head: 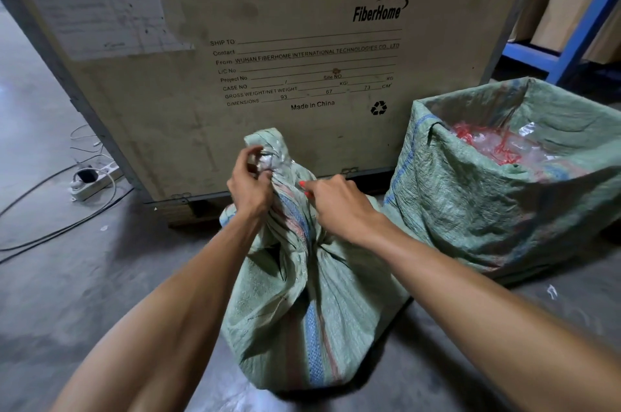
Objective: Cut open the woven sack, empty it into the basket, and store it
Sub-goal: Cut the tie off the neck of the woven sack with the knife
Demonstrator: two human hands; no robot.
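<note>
Hands, head view: left hand [250, 184] closed around the gathered neck of the green woven plastic sack [312, 304]; right hand [339, 206] pinched on something small and red at the tie. Sack stood on the grey concrete floor [84, 277], long axis upright, neck pointing up. Step judged: opening, uncut. Next required: tie severed, neck held steady. No basket seen; an open green woven sack [504, 196] stands beside.

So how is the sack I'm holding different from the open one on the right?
The held sack is bunched shut at its neck, gripped by the left hand and right hand; the open sack gapes, showing clear and red plastic inside. The held sack stands narrower, the open sack wider. Both are green woven, blue-striped.
</note>
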